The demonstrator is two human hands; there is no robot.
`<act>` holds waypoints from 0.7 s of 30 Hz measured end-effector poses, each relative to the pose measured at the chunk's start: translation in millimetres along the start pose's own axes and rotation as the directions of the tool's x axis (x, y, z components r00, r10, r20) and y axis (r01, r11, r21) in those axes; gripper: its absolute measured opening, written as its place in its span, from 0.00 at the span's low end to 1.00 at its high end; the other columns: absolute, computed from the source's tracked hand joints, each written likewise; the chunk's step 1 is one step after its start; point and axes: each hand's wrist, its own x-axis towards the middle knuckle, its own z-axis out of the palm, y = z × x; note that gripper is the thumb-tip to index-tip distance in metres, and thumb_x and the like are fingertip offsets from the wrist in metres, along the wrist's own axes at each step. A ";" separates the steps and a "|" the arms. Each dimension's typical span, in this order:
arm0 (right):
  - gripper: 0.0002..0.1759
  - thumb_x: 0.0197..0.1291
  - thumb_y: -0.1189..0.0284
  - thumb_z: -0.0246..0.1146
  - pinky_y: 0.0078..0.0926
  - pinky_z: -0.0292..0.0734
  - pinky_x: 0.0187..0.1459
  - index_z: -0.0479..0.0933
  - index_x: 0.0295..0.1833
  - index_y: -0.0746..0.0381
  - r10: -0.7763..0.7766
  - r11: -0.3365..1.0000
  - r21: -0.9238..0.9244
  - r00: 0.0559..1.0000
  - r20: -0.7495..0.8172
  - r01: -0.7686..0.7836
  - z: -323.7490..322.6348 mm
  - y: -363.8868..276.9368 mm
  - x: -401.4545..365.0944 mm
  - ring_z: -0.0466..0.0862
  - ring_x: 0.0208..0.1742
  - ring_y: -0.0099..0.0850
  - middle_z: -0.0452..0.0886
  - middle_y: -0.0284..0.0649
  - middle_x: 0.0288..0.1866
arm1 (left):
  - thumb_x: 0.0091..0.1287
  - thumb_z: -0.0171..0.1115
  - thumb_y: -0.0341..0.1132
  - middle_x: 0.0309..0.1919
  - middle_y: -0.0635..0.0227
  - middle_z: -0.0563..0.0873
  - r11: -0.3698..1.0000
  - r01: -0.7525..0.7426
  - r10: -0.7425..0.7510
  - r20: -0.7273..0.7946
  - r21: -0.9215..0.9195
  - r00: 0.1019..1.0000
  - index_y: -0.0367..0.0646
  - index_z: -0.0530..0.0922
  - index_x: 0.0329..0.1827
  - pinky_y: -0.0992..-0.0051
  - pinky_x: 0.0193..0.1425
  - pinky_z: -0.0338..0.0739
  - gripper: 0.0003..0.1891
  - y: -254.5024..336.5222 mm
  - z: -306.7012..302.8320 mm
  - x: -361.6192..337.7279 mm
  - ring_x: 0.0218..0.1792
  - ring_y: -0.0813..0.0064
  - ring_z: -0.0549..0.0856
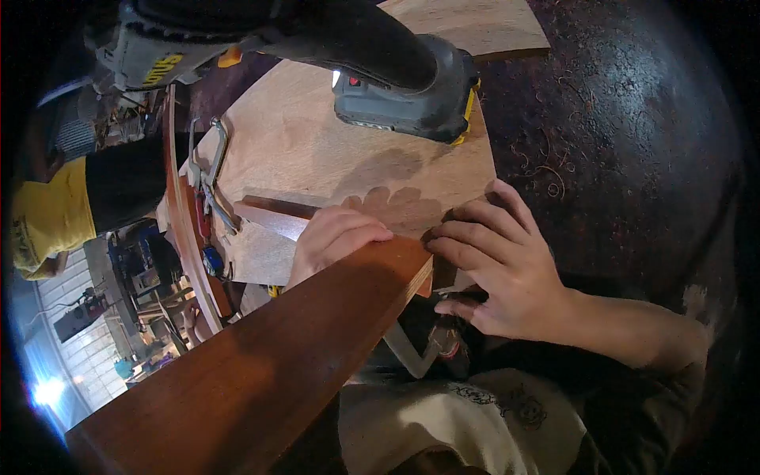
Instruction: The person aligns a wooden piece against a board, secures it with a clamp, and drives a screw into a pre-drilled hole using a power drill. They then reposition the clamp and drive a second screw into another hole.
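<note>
A long reddish-brown wooden board [261,348] runs from the lower left up to the middle of the view. My left hand [336,237] is closed at its far edge, thumb side against the wood close to the end; part of the hand is hidden behind the board. My right hand [499,269] is beside the board's end, fingers apart and curved, with the fingertips at or very near the corner. Just past my left hand, a narrow wood strip [273,218] rests on the pale plywood sheet [285,142].
A cordless power tool [404,87] with a yellow-trimmed battery reaches in overhead. Metal clamps [214,174] sit at the plywood's left edge. The dark worktop [609,142] carries curled shavings. A person in a yellow shirt [55,214] is at the left, near cluttered tools.
</note>
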 end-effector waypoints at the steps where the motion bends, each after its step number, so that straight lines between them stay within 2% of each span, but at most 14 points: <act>1: 0.36 0.39 0.59 0.83 0.64 0.63 0.76 0.82 0.57 0.58 -0.002 1.000 -0.004 0.999 -0.045 0.002 5.3 -0.5 -1.7 0.81 0.66 0.45 0.85 0.41 0.57 | 0.63 0.68 0.43 0.51 0.64 0.89 1.000 -0.006 0.006 0.004 0.000 1.000 0.43 0.86 0.52 0.61 0.61 0.76 0.18 0.6 1.0 -0.1 0.55 0.58 0.85; 3: 0.37 0.40 0.59 0.84 0.64 0.63 0.76 0.82 0.58 0.58 0.001 1.000 -0.012 0.995 -0.095 -0.002 12.8 -2.2 -3.8 0.81 0.66 0.45 0.85 0.41 0.57 | 0.60 0.71 0.41 0.51 0.66 0.89 0.999 -0.028 0.030 -0.063 0.034 0.998 0.44 0.86 0.51 0.62 0.61 0.76 0.18 2.5 4.9 -0.1 0.54 0.60 0.86; 7: 0.37 0.40 0.60 0.84 0.65 0.61 0.78 0.81 0.58 0.59 0.006 0.999 -0.040 0.987 -0.162 -0.012 22.3 -6.1 -5.5 0.81 0.66 0.45 0.84 0.41 0.58 | 0.57 0.73 0.39 0.51 0.68 0.89 0.998 -0.060 0.061 -0.051 0.033 0.997 0.45 0.85 0.52 0.63 0.59 0.78 0.19 -3.8 7.4 -2.7 0.53 0.62 0.87; 9: 0.37 0.40 0.60 0.84 0.65 0.60 0.78 0.81 0.58 0.59 0.010 0.999 -0.038 0.983 -0.183 -0.017 25.4 -6.0 -7.5 0.81 0.66 0.45 0.84 0.42 0.57 | 0.58 0.72 0.39 0.51 0.68 0.89 0.984 -0.106 0.110 -0.018 0.146 0.994 0.46 0.84 0.54 0.62 0.57 0.79 0.20 -4.5 6.1 0.1 0.52 0.61 0.88; 10: 0.36 0.41 0.60 0.84 0.65 0.59 0.79 0.81 0.58 0.59 0.008 1.000 -0.024 0.979 -0.205 -0.013 26.3 -4.8 -9.6 0.81 0.66 0.45 0.84 0.42 0.57 | 0.58 0.72 0.39 0.51 0.68 0.89 0.984 -0.110 0.114 -0.020 0.142 0.993 0.46 0.84 0.54 0.62 0.57 0.79 0.20 -13.3 6.2 -0.6 0.52 0.61 0.88; 12: 0.35 0.42 0.60 0.84 0.65 0.58 0.80 0.81 0.57 0.59 0.010 1.000 -0.011 0.973 -0.231 -0.013 27.9 -6.2 -12.9 0.81 0.66 0.44 0.84 0.42 0.56 | 0.49 0.84 0.52 0.51 0.62 0.87 0.980 -0.199 0.197 0.119 0.000 0.973 0.44 0.82 0.55 0.60 0.56 0.79 0.34 -33.6 3.3 0.7 0.50 0.53 0.86; 13: 0.35 0.41 0.61 0.84 0.64 0.59 0.79 0.81 0.57 0.59 0.009 1.000 -0.024 0.970 -0.244 -0.016 28.0 -7.8 -13.3 0.81 0.66 0.44 0.84 0.42 0.56 | 0.49 0.84 0.52 0.51 0.62 0.87 0.979 -0.204 0.202 0.118 -0.002 0.972 0.44 0.82 0.55 0.60 0.56 0.79 0.34 -35.1 2.8 2.9 0.50 0.53 0.86; 14: 0.34 0.41 0.61 0.84 0.63 0.59 0.79 0.81 0.56 0.59 0.008 0.999 -0.038 0.967 -0.254 -0.018 28.0 -9.0 -13.2 0.82 0.65 0.44 0.84 0.42 0.56 | 0.47 0.85 0.52 0.51 0.61 0.87 0.995 -0.094 0.084 0.282 0.019 0.956 0.44 0.81 0.56 0.61 0.56 0.79 0.35 -35.6 1.8 4.4 0.51 0.53 0.86; 15: 0.34 0.41 0.61 0.84 0.63 0.59 0.79 0.81 0.56 0.59 0.007 0.999 -0.043 0.967 -0.254 -0.019 28.7 -8.8 -11.9 0.82 0.65 0.44 0.84 0.42 0.56 | 0.46 0.86 0.52 0.52 0.60 0.86 0.998 0.012 -0.036 0.435 0.058 0.900 0.44 0.81 0.56 0.61 0.57 0.78 0.37 -32.5 0.1 6.9 0.52 0.52 0.85; 16: 0.33 0.38 0.63 0.83 0.62 0.62 0.78 0.80 0.52 0.59 -0.018 0.998 -0.069 0.960 -0.279 -0.002 30.4 -7.5 -9.5 0.81 0.64 0.44 0.84 0.43 0.54 | 0.46 0.86 0.52 0.52 0.60 0.86 0.998 0.007 -0.031 0.432 0.056 0.901 0.44 0.81 0.56 0.61 0.57 0.78 0.37 -25.7 1.0 5.8 0.52 0.52 0.85; 17: 0.32 0.35 0.65 0.83 0.61 0.64 0.76 0.78 0.49 0.60 -0.043 0.995 -0.094 0.952 -0.305 0.015 32.5 -6.6 -7.7 0.81 0.63 0.44 0.83 0.43 0.52 | 0.46 0.86 0.51 0.52 0.60 0.86 0.998 -0.053 0.040 0.259 0.041 0.965 0.44 0.81 0.57 0.60 0.58 0.78 0.37 -16.1 4.4 1.8 0.53 0.53 0.84; 18: 0.32 0.35 0.65 0.83 0.61 0.64 0.76 0.78 0.49 0.60 -0.043 0.995 -0.094 0.951 -0.306 0.015 31.9 -7.1 -6.4 0.81 0.63 0.44 0.83 0.43 0.52 | 0.47 0.86 0.50 0.52 0.60 0.86 0.993 -0.113 0.110 0.078 0.036 0.991 0.44 0.80 0.58 0.60 0.58 0.78 0.37 -9.3 6.1 0.4 0.53 0.53 0.84; 21: 0.32 0.33 0.63 0.84 0.60 0.65 0.74 0.75 0.44 0.59 -0.025 0.989 -0.148 0.963 -0.268 -0.016 30.3 -8.2 -3.6 0.81 0.63 0.44 0.83 0.42 0.50 | 0.48 0.85 0.49 0.52 0.62 0.85 0.986 -0.144 0.143 0.018 0.082 0.990 0.44 0.80 0.59 0.59 0.59 0.77 0.36 -2.5 5.1 1.2 0.54 0.54 0.83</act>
